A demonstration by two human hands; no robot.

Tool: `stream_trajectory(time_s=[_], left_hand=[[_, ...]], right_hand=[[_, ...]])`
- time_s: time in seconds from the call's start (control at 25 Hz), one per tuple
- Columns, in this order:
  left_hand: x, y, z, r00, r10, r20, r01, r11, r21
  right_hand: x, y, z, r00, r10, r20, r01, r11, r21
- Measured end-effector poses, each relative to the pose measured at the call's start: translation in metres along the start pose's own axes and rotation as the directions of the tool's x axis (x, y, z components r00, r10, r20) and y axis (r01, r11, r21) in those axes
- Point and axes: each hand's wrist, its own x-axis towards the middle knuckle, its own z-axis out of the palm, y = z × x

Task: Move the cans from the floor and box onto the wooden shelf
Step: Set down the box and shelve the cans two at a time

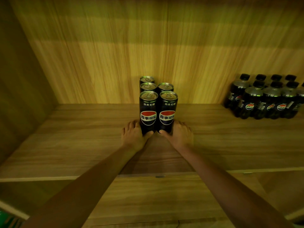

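Observation:
Several tall black cola cans stand upright in two rows on the wooden shelf (82, 137), against its back panel. My left hand (133, 136) wraps the base of the front left can (148, 111), thumb on its front. Around the base of the front right can (168, 111) closes my right hand (180, 136) in the same way. Both front cans rest on the shelf board, touching each other. Behind them stand a second left can (148, 87), a second right can (165, 87) and a rear can (146, 79), mostly hidden.
A shrink-wrapped pack of black cola bottles (266, 97) sits on the shelf at the far right. The shelf's left side wall (21, 96) rises at the left. A lower shelf board (148, 195) lies beneath my forearms.

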Motion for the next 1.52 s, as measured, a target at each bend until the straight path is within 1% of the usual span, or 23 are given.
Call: stream_trajectory(time_s=[0.32, 0.52, 0.6, 0.68, 0.76, 0.88, 0.96, 1.08, 1.16, 1.32, 1.52], left_hand=[[0.009, -0.004, 0.002, 0.999, 0.016, 0.033, -0.017, 0.999, 0.028], [0.004, -0.004, -0.013, 0.997, 0.002, 0.077, -0.008, 0.997, 0.073], [0.001, -0.002, -0.030, 0.999, 0.001, 0.054, -0.007, 0.993, 0.119], [-0.005, 0.005, -0.053, 0.999, 0.035, -0.001, -0.035, 0.987, 0.156], [-0.013, 0.011, -0.076, 0.996, 0.082, -0.018, -0.077, 0.978, 0.192], [-0.034, 0.013, -0.097, 0.992, 0.124, 0.003, -0.121, 0.960, 0.251], [-0.051, 0.010, -0.104, 0.990, 0.139, -0.005, -0.132, 0.950, 0.282], [-0.079, 0.001, -0.112, 0.989, 0.146, -0.010, -0.137, 0.948, 0.287], [-0.099, -0.008, -0.118, 0.987, 0.159, -0.023, -0.146, 0.951, 0.272], [-0.145, -0.031, -0.132, 0.985, 0.169, -0.036, -0.152, 0.947, 0.282], [-0.212, -0.085, -0.139, 0.983, 0.179, 0.037, -0.182, 0.936, 0.303]], right_hand=[[0.003, 0.001, -0.002, 1.000, -0.006, 0.014, 0.006, 1.000, 0.022], [0.000, -0.001, -0.021, 0.995, 0.001, 0.101, -0.006, 0.999, 0.052], [0.000, -0.002, -0.041, 0.994, -0.053, 0.095, 0.045, 0.995, 0.086], [0.002, -0.006, -0.064, 0.988, -0.144, 0.049, 0.139, 0.985, 0.105], [0.001, -0.012, -0.082, 0.977, -0.212, -0.009, 0.212, 0.976, 0.051], [-0.008, -0.024, -0.099, 0.953, -0.285, -0.100, 0.282, 0.958, -0.044], [-0.021, -0.034, -0.107, 0.932, -0.343, -0.118, 0.338, 0.939, -0.063], [-0.049, -0.055, -0.109, 0.907, -0.416, -0.058, 0.414, 0.909, -0.047], [-0.068, -0.069, -0.106, 0.902, -0.432, -0.019, 0.431, 0.902, -0.042], [-0.116, -0.093, -0.101, 0.917, -0.400, 0.001, 0.400, 0.916, -0.017], [-0.200, -0.117, -0.083, 0.936, -0.341, 0.085, 0.345, 0.938, -0.034]])
